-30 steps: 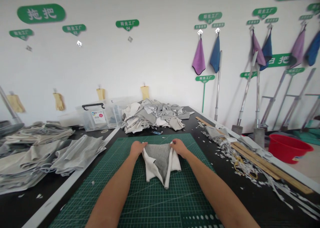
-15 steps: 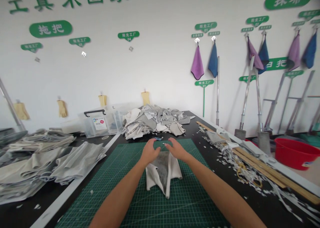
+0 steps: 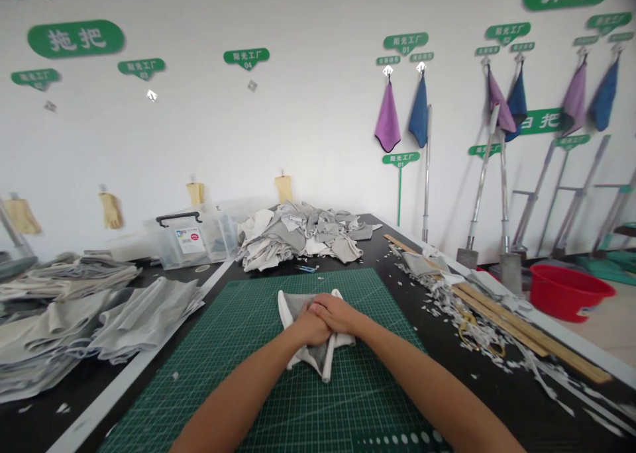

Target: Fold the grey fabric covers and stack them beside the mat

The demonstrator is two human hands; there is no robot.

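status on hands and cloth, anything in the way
Left hand, right hand overlapping on grey-and-white fabric piece. Piece on green cutting mat. Fabric stacks left of mat, clear of it.

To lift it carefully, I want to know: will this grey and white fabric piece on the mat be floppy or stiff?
The grey and white fabric piece is probably floppy: it lies folded and bends under the left hand and right hand. It likely weighs little, and its pointed end would probably droop when lifted.

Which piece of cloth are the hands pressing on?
The grey, white-edged piece on the green cutting mat, under the left hand and right hand; the others lie off the mat, in the heap and stacks.
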